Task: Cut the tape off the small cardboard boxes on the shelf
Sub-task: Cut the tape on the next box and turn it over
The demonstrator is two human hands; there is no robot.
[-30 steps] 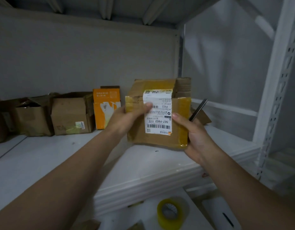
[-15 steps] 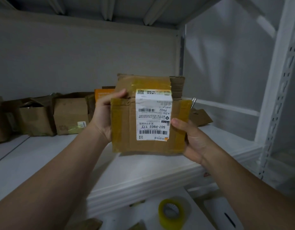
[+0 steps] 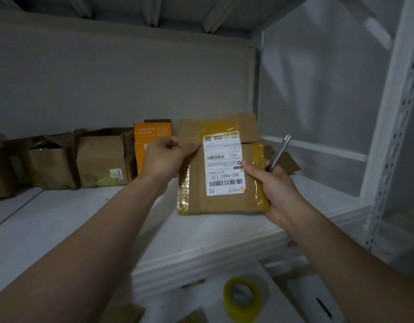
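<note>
My left arm reaches forward from the lower left, and my left hand (image 3: 165,157) is curled at the upper left edge of the small box (image 3: 201,201), thumb and fingertips pinching there where the top flap meets the face. My right arm comes in from the lower right. My right hand (image 3: 274,187) clasps the box's right side, the thumb pressed flat beside the shipping label (image 3: 224,164) and the fingers wrapped out of sight behind. The same hand holds the utility knife (image 3: 279,151), which sticks up and to the right behind the box; I cannot see how the fingers sit on it.

The box stands upright, facing me, over the front of the white shelf (image 3: 85,217); I cannot tell whether its lower edge touches the board. It is flat brown cardboard, creased, with glossy yellowish tape (image 3: 259,159) wrinkled along both side edges and across the top flap. The label is white paper with barcodes, printed upside down from where I stand. The knife is slim, with a metal body.

Against the back wall to the left stand open brown boxes (image 3: 101,162) and an orange box (image 3: 152,132). Below the shelf lies a roll of yellow tape (image 3: 242,297).
</note>
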